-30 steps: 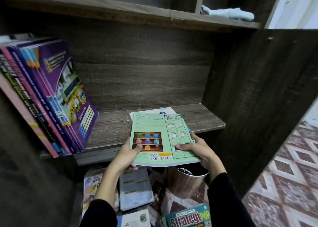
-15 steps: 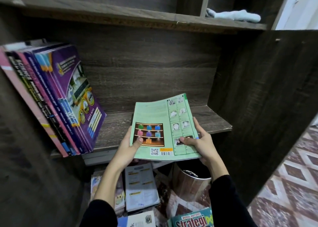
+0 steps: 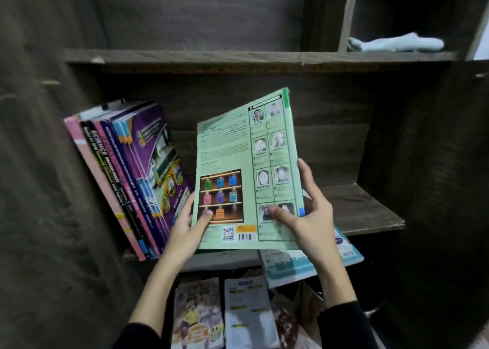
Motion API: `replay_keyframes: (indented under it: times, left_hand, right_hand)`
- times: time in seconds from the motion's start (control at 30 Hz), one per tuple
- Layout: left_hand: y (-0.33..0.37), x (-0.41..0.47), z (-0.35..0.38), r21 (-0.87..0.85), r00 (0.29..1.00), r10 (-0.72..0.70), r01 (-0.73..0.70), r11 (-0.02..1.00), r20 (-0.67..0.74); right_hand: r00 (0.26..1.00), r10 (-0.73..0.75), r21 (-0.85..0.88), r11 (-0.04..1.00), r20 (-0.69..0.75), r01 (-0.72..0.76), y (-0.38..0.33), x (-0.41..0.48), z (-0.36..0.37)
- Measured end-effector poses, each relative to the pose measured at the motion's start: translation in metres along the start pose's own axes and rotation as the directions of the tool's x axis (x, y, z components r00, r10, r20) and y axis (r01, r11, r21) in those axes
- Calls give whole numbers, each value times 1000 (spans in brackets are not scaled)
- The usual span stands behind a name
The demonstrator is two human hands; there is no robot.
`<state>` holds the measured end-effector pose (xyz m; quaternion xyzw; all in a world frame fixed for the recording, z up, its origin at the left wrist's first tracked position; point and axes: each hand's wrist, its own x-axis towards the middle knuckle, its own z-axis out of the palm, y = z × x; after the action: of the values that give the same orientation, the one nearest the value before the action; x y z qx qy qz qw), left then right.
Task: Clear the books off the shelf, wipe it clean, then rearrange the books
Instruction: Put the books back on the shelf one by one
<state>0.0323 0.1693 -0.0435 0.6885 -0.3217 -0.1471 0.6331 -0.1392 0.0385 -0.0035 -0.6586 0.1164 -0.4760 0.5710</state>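
Note:
A green book (image 3: 246, 163) stands nearly upright over the dark wooden shelf (image 3: 365, 206), its back cover facing me. My left hand (image 3: 189, 229) grips its lower left edge, thumb on the cover. My right hand (image 3: 307, 213) grips its lower right side, thumb on the cover and fingers behind. A row of several books (image 3: 127, 179) with purple, pink and black spines leans at the shelf's left end. A white and teal book (image 3: 312, 264) lies flat under my right hand and juts over the shelf's front edge.
A pale blue cloth (image 3: 397, 43) lies on the upper shelf at the right. Loose books (image 3: 225, 314) lie on the floor below the shelf. The cabinet's dark side panels (image 3: 423, 163) close in the shelf on both sides.
Both hands have raised the green book from lying flat on the shelf to nearly upright and moved it left toward the leaning row. The white and teal book beneath is now uncovered.

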Motion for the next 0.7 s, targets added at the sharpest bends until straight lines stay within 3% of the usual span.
replay_keyframes:
  times: [0.07,0.13,0.23,0.3,0.33,0.5,0.6,0.7]
  left_hand:
    - [10,2,-17,301,999,23,-13,953,-30]
    - [29,5,-32,508,971,189,-92,857,-144]
    - [72,3,-49,517,798,511,-306,800,-319]
    - [98,5,-58,490,690,621,-421,763,-372]
    - [109,7,-61,485,669,642,-449,750,-373]
    - [135,26,-77,584,792,564,-350,732,-232]
    - [134,37,-86,756,801,579,-282,591,-153]
    - [125,38,-95,849,764,637,-267,455,-101]
  right_hand:
    - [997,-64,-18,998,33,65,1,0,20]
    - [984,-161,-137,976,81,170,6,0,42]
    - [943,-310,-356,873,122,333,26,-3,78]
    - [910,-397,-438,802,117,406,41,-8,100]
    - [894,-435,-460,775,111,434,47,-11,110]
    - [821,-545,-485,679,169,551,67,-23,149]
    - [797,-571,-444,672,200,593,78,-29,169]
    - [795,-579,-455,668,178,589,87,-30,179]
